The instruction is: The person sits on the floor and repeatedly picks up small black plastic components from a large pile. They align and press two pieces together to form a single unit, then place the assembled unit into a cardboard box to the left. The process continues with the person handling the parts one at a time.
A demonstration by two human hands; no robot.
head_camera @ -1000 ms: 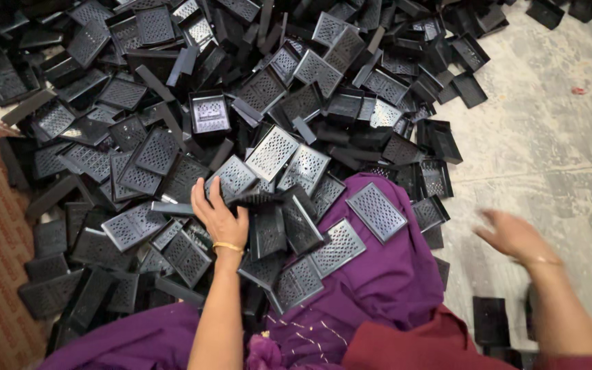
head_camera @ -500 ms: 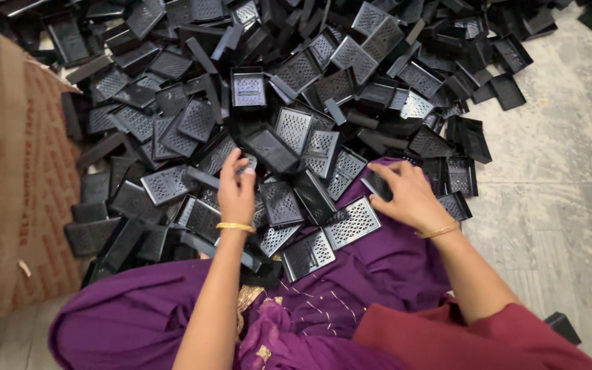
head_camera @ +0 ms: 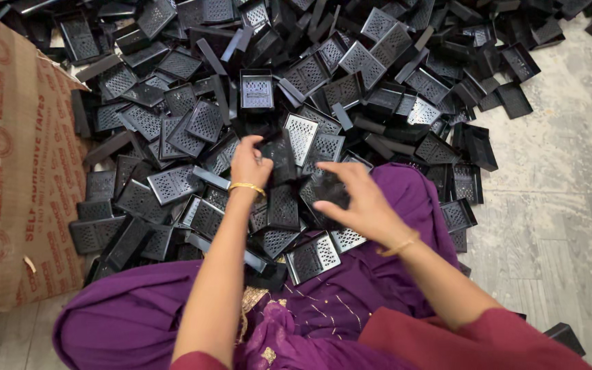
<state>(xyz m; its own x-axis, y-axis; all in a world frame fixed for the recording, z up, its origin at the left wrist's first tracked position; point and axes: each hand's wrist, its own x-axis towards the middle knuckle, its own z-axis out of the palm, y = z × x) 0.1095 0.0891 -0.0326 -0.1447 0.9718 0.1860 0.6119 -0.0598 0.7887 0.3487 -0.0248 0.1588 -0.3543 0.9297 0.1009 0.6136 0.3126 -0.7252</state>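
Since half a second ago, the right hand (head_camera: 364,202) has been brought leftward across the lap, closer to the left hand (head_camera: 249,163), and both are now seen over the near edge of the heap (head_camera: 323,75).

At the left edge, a cardboard box (head_camera: 15,185) is seen lying on the floor (head_camera: 563,205); only its printed brown outer side is shown, so its contents cannot be told. The heap itself is made up of many small black trays, each shallow, rectangular and walled, with a perforated grid base; some bases appear pale grey where light is caught. One such tray (head_camera: 257,90) is seen upright with its open side towards the camera, just beyond the hands.

A black tray (head_camera: 277,156) is gripped on edge by the left hand, pinched between thumb and fingers. A second tray (head_camera: 323,190) is touched by the right hand, whose fingers are spread and curved over it; whether it is actually grasped cannot be told. Both trays are located at the foot of the heap, just above the purple cloth (head_camera: 351,308) that covers the lap, onto which several trays have spilled. A gold bangle (head_camera: 247,186) is worn on the left wrist.
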